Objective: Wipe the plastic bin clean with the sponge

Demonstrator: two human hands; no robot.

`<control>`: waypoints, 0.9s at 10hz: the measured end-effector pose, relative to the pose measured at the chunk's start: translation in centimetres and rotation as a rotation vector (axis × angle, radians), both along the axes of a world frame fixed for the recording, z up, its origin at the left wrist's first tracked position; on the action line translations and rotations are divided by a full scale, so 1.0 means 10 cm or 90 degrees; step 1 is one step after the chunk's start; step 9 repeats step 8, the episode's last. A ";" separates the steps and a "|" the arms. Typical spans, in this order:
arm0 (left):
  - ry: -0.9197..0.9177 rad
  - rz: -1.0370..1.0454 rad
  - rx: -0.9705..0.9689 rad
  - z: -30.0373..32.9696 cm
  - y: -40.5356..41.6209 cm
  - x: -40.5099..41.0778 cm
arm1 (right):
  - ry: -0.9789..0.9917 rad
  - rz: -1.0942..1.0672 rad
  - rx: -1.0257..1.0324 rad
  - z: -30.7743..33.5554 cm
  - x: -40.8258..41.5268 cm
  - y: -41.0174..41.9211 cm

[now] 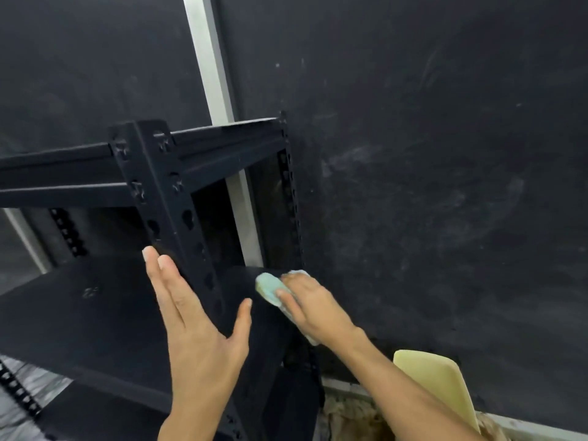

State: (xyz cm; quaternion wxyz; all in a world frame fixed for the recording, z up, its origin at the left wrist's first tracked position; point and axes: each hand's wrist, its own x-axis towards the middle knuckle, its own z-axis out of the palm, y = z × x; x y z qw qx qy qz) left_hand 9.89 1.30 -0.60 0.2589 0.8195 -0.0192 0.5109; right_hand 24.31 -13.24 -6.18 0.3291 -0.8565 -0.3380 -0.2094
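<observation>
Pressing the sponge onto the right rear corner of the black shelf, right hand closed around it, teal face outward, pale side under the palm. Left hand spread flat and holding nothing, fingers along the perforated upright post at the shelf's front edge. No plastic bin clearly in view; possibly the pale yellow plastic piece low at right, beyond the shelf's right edge, though cannot tell.

Risks, as judged: wiping the shelf instead of the bin, leaving the task undone; catching knuckles or sponge on the post's keyhole slots; dragging the sponge off the corner and dropping it behind the rack against the dark wall.
</observation>
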 end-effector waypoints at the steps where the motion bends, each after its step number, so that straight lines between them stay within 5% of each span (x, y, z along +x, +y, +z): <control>1: -0.029 0.019 0.013 -0.09 0.04 0.10 | 0.034 0.044 -0.111 -0.12 0.13 0.50; 3: -0.039 -0.028 0.044 -0.14 0.08 0.18 | 0.110 0.033 -0.333 -0.42 0.18 0.72; 9: -0.077 -0.026 0.114 -0.10 0.07 0.11 | 0.137 0.090 -0.230 -0.44 0.37 0.65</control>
